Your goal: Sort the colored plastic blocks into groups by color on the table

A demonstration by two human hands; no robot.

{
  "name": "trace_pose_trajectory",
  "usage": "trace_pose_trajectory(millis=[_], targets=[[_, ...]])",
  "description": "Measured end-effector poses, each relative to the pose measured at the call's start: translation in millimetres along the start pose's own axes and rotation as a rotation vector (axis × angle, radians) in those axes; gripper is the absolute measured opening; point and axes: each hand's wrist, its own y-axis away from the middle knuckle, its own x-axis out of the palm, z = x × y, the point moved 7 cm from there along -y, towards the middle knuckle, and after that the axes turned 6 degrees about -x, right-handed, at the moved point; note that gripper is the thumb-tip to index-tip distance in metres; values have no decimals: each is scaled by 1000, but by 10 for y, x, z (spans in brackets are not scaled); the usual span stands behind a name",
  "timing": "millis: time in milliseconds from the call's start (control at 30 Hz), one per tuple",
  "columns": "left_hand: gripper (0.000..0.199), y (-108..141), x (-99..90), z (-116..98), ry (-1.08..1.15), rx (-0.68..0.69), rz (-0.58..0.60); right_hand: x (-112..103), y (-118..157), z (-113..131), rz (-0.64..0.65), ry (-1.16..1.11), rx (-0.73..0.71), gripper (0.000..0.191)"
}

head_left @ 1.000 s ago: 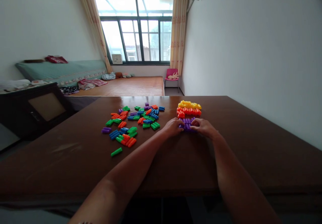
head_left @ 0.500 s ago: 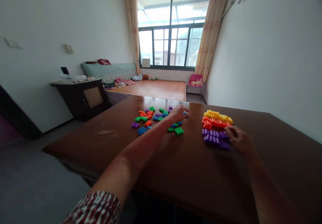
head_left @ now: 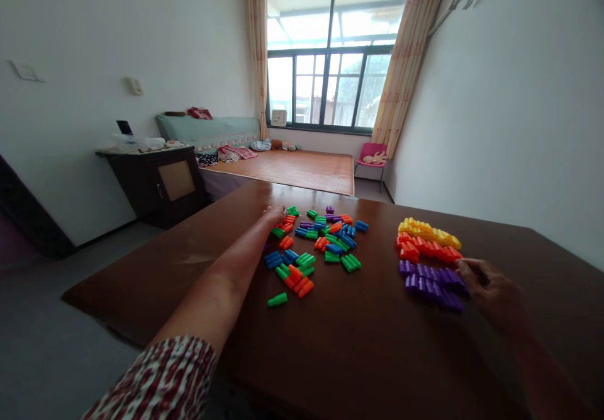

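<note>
My left hand (head_left: 274, 211) reaches to the far left of a loose cluster of ribbed plastic pieces. Its fingers are small and partly hidden, close to orange pieces (head_left: 286, 223) and a green piece (head_left: 293, 211). On the right, my right hand (head_left: 488, 284) has its fingers curled in at the right end of the purple rows (head_left: 431, 281). Its fingertips touch or nearly touch that end; what is between them is hidden. Beyond the purple rows lie an orange row (head_left: 427, 247) and a yellow row (head_left: 429, 232).
Mixed green, blue (head_left: 348, 241), orange and purple pieces are scattered mid-table, with a single green piece (head_left: 277, 300) nearer me. The brown table (head_left: 368, 344) fills the foreground. Behind it are a bed (head_left: 302, 171), a pink chair (head_left: 372, 154) and a dark cabinet (head_left: 177, 184).
My left hand has swung left from the cluster's right side to its far left, uncovering blue and orange pieces. My right hand stays by the purple rows. The view has shifted slightly.
</note>
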Motion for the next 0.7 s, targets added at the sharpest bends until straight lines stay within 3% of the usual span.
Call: trace_pose_trajectory(millis=[133, 300, 433, 533, 700], targets=[[39, -107, 0, 9, 22, -53, -41, 4, 11, -31, 7, 17, -10, 35], [46, -48, -144, -192, 85, 72, -77, 31, 1, -4, 11, -32, 4, 35], [42, 143, -4, -563, 90, 250, 116, 87, -12, 65, 16, -17, -42, 35], [37, 276, 158, -736, 14, 282, 257, 126, 0, 78, 32, -21, -63, 35], [32, 359, 177, -734, -34, 224, 232, 77, 19, 96, -16, -37, -100, 40]])
